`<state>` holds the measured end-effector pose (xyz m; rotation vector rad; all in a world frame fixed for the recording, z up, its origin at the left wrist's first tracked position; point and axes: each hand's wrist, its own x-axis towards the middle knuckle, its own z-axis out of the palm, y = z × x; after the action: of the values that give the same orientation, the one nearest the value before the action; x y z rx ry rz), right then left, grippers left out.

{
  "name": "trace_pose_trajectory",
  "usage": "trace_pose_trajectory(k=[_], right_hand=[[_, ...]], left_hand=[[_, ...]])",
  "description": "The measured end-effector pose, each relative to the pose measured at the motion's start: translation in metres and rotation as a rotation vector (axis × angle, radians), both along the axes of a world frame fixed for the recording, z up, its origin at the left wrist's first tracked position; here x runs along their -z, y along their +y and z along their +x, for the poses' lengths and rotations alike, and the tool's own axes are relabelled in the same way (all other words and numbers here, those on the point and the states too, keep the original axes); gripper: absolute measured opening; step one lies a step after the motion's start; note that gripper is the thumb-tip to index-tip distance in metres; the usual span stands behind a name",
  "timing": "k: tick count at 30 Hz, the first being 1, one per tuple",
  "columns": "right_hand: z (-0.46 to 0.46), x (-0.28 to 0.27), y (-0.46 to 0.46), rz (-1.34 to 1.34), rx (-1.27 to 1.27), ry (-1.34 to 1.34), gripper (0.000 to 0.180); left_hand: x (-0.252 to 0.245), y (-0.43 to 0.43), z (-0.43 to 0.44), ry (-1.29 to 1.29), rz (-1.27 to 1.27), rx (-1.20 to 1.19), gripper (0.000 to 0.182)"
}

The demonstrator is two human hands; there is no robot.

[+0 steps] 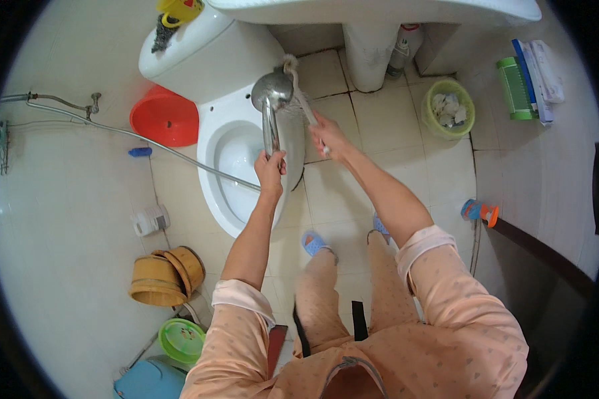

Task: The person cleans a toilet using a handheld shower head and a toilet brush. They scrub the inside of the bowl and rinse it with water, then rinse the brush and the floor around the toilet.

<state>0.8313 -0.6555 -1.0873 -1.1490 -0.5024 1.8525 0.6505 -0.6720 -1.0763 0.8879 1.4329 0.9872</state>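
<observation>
My left hand (271,172) is closed around the handle of a chrome shower head (272,95), held above the right side of a white toilet bowl (207,184). A metal shower hose (179,155) runs from the left wall across the bowl to near my left wrist. My right hand (328,135) grips the white handle of a toilet brush (304,102). The brush's upper end lies just right of the shower head, beside the toilet; its bristles are partly hidden and blurred. Water spray is hard to make out.
A red plastic basin (164,117) stands left of the toilet. A white bottle (150,220), wooden buckets (162,279) and a green basin (182,340) line the left wall. A sink pedestal (370,55) and a green wastebasket (429,112) stand ahead to the right.
</observation>
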Motion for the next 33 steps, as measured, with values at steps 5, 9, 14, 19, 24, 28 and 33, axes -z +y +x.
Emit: trace_pose_trajectory(k=[5,9,14,19,24,28,33], right_hand=[[0.029,0.048,0.049,0.135,-0.014,-0.060,0.066],[0.042,0.113,0.034,0.219,-0.054,-0.014,0.064],[0.049,0.196,0.005,0.081,-0.155,-0.145,0.065],[0.027,0.267,0.040,0.234,-0.284,-0.279,0.062],[0.017,0.319,-0.036,0.288,-0.431,-0.413,0.061],[0.024,0.344,-0.105,0.501,-0.414,-0.621,0.065],[0.016,0.330,-0.038,0.216,-0.421,-0.486,0.065]], left_hand=[[0.033,-0.003,0.020,-0.070,0.058,-0.077,0.015],[0.061,-0.012,0.026,-0.015,0.078,-0.077,0.015],[0.091,-0.020,0.040,0.063,0.134,-0.048,0.016],[0.115,-0.015,0.047,0.067,0.219,-0.013,0.015],[0.117,-0.010,0.051,-0.023,0.228,-0.094,0.019],[0.119,-0.022,0.051,-0.007,0.170,-0.074,0.019],[0.160,-0.051,0.055,0.244,0.130,-0.005,0.019]])
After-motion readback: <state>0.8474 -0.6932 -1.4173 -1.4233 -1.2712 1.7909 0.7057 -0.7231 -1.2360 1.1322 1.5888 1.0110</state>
